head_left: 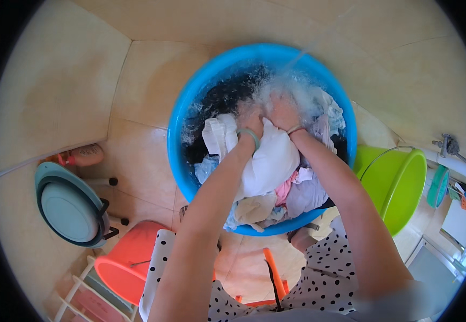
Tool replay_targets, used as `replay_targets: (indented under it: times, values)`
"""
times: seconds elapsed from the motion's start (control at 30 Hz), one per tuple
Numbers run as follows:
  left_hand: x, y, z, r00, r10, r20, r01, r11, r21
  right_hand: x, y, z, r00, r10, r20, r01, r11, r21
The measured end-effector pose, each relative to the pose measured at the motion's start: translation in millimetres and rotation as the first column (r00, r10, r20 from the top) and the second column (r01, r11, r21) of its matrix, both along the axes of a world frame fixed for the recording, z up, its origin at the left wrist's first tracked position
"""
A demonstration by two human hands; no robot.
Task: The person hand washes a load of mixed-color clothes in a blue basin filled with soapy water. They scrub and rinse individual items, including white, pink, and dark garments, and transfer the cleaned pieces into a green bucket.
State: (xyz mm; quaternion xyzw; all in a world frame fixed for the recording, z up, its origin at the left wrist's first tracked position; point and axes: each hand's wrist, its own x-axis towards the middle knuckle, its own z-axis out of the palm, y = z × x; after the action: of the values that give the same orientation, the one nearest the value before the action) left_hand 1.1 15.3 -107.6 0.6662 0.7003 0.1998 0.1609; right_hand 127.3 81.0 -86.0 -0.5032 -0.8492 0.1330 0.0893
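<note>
The left hand point(250, 116) and right hand point(285, 112) meet at the upper end of a white cloth point(270, 161), in the middle of the blue tub point(175, 131); foam covers the fingers, so I cannot tell how far they are closed or whether they grip the cloth or only press on it; a jet point(302, 53) enters over the tub's far rim and breaks beside the right hand; it could splash over that rim if the cloth or a hand deflects it, and a filling tub could spill; the dark clothes point(217, 102), on the tub's left, might bleed dye onto the white; the beige cloth point(255, 208), heaped at the tub's near rim, could slip out if pushed; the jet's source is out of view; the forearms hide part of the near rim; the red bucket point(128, 263), left of the tub, is partly covered.
</note>
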Motion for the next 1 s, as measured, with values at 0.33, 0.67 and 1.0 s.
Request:
replay_targets:
  times: [0.33,0.67,1.0]
  values:
    - [-16,24,-1,0.913,0.142,0.381,-0.018,0.95,-0.313,18,8,-31,0.94,0.04,0.339,0.057,0.961,-0.271]
    - [-16,24,63,-0.458,0.431,0.777,-0.045,0.862,-0.505,18,-6,50,0.873,0.193,-0.447,-0.187,0.981,0.058]
    - [14,-11,63,-0.786,0.215,0.579,0.143,0.975,-0.169,-4,-98,139,0.89,0.365,-0.274,-0.398,0.914,-0.073]
